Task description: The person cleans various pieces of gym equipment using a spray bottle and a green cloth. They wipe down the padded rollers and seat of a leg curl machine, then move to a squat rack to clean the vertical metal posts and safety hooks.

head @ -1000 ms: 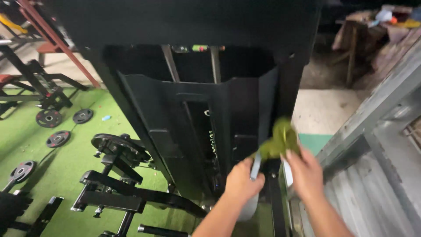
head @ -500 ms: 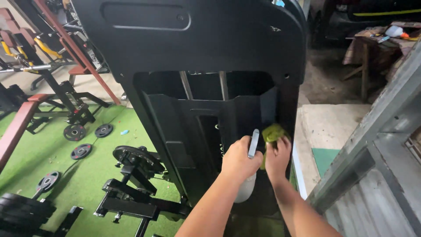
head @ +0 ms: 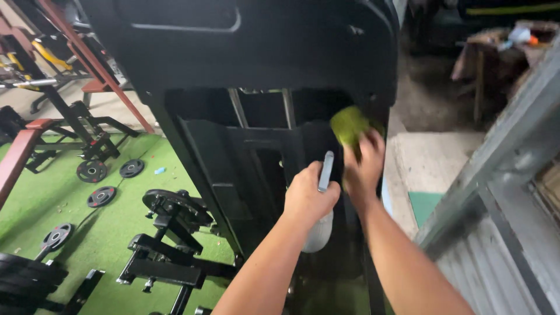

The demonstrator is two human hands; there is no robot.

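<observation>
- The black machine housing fills the upper middle of the view; its top is cut off by the frame and its dark recess hides most of what sits inside, apart from two pale upright rods.
- The spray bottle is mostly covered by the left hand: only its grey-blue trigger head above the knuckles and a rounded whitish body below them show.
- The green cloth is blurred, so its weave cannot be made out; it looks soft, bunched and yellow-green.
- The housing is smooth, hard and matt black, with angled panels and a moulded groove near the top.
- The floor on the left is green turf; round black weight plates lie flat on it, beside a low black steel frame.
- Red-painted steel tubes stand at the far left, cut off by the edge.
- On the right, a grey ribbed metal surface slants across the corner, partly out of view.
- The left hand is closed around the neck of the spray bottle, held in front of the machine's lower panel.
- The right hand has its fingers curled over the green cloth, pressing it against the housing's right inner edge, just above and beside the left hand.
</observation>
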